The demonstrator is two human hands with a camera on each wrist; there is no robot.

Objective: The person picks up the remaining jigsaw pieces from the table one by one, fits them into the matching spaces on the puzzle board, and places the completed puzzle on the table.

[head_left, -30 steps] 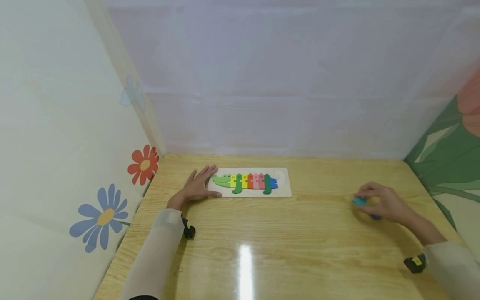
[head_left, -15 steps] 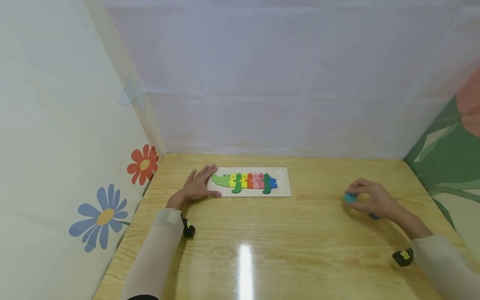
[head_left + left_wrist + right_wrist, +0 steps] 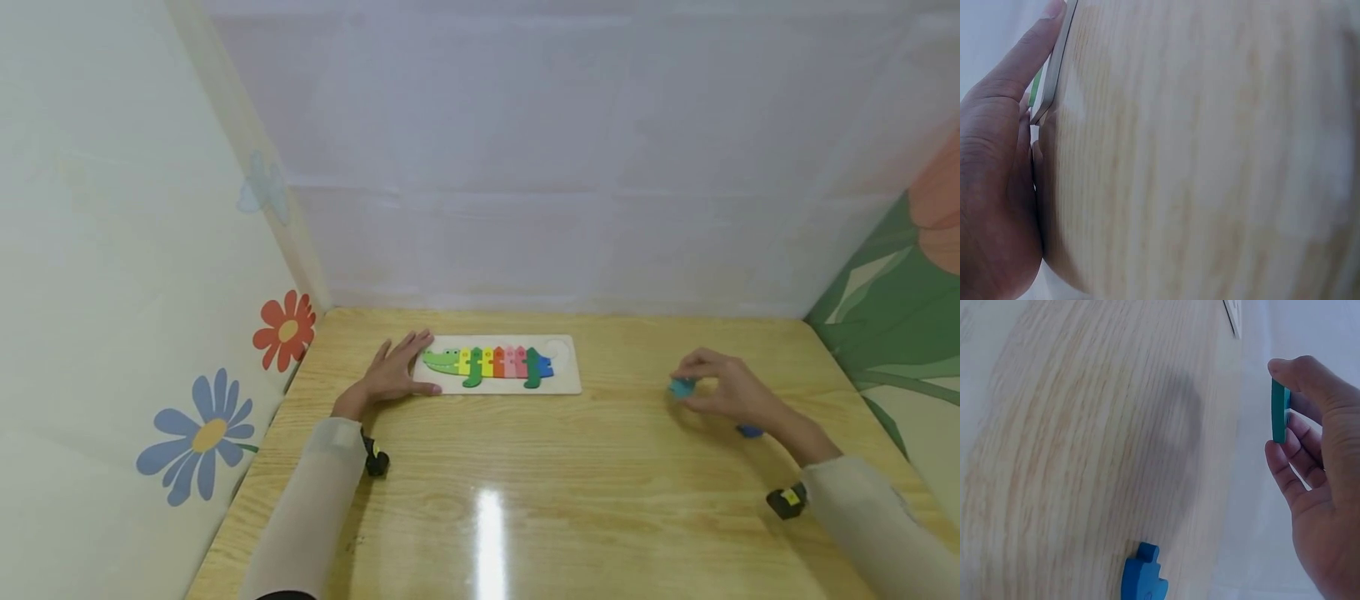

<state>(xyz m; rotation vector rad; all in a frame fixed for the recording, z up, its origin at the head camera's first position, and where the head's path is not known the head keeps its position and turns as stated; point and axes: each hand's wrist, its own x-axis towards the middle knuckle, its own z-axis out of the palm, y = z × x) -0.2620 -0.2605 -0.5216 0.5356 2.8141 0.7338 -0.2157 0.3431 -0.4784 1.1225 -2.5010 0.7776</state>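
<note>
On the table lies a white puzzle board (image 3: pixel 566 382) with a crocodile of coloured pieces. A pale round outline shows at its right end, beside the blue piece (image 3: pixel 547 367). My left hand (image 3: pixel 387 372) rests at the board's left end, fingers spread and fairly straight, thumb on the near edge. My right hand (image 3: pixel 731 387) pinches a teal puzzle piece (image 3: pixel 1279 410) between thumb and fingers, held above the table to the right of the board. Below that hand a loose blue puzzle piece (image 3: pixel 1142 579) lies on the wood, partly hidden in the head view.
The wooden table (image 3: pixel 570 475) meets a white wall (image 3: pixel 480 250) at the back. Flower-patterned sheets stand on the left and right. A bright light reflection (image 3: pixel 491 542) crosses the near tabletop.
My right hand has moved left and slightly away from me, carrying the teal puzzle piece towards the board. More of the loose blue piece shows. My left hand has stayed put.
</note>
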